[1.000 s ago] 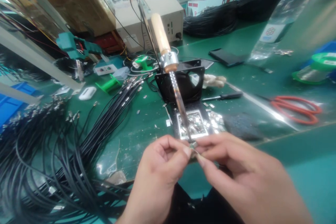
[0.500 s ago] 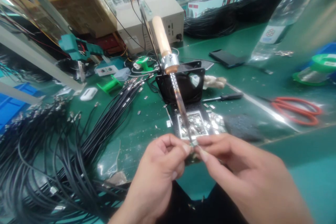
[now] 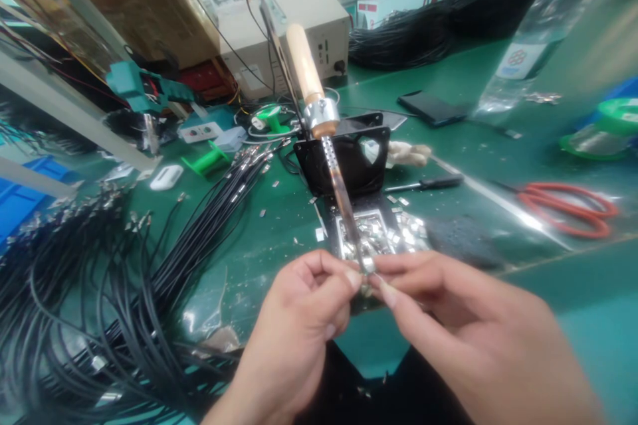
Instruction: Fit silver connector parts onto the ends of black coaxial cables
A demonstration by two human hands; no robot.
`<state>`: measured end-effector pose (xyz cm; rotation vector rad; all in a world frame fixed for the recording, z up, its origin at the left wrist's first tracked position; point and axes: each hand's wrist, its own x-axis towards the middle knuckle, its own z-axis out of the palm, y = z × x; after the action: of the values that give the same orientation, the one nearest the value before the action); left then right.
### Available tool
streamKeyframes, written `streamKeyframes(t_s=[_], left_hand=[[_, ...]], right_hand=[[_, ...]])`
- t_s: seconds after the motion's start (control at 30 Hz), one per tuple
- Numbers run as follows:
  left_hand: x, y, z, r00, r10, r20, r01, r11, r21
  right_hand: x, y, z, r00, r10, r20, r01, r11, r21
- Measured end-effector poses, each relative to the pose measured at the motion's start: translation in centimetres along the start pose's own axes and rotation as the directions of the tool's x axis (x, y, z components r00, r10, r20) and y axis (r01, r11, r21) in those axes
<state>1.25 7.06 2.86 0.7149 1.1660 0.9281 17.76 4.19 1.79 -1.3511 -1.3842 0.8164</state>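
My left hand (image 3: pixel 309 319) is closed in a pinch at the tip of a soldering iron (image 3: pixel 343 202) with a wooden handle, which points down toward me from its stand. From the other side, my right hand (image 3: pixel 448 312) pinches at the same spot. What the fingers hold is too small and blurred to name. A small shiny metal piece (image 3: pixel 367 265) shows at the iron's tip, between the two hands. Just beyond them lies a white-rimmed tray (image 3: pixel 341 239) of small metal parts. A black fan-like frame (image 3: pixel 343 163) stands behind the tray.
Bundles of black cables (image 3: pixel 119 292) cover the left side. Red-handled scissors (image 3: pixel 568 209), a screwdriver (image 3: pixel 441 182), a phone (image 3: pixel 431 108) and a plastic bottle (image 3: pixel 518 63) are at the right. A beige machine (image 3: pixel 319 33) stands at the back.
The view has shifted very slightly. The shiny metal piece at the iron's tip shows more plainly between my fingers. Both hands keep nearly the same pinch and place.
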Motion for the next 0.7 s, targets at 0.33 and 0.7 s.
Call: streamKeyframes(t_s=[0.33,0.7], left_hand=[[0.05,0.17,0.28,1.000,-0.002,-0.011,0.003,1.000,0.020],[-0.13,0.19,0.11,1.000,0.008,-0.007,-0.008,1.000,0.021]], right_hand=[[0.50,-0.48,0.22,1.000,0.029,-0.008,-0.029,0.999,0.029],[0.42,-0.40,-0.04,1.000,0.012,-0.009,-0.012,0.999,0.037]])
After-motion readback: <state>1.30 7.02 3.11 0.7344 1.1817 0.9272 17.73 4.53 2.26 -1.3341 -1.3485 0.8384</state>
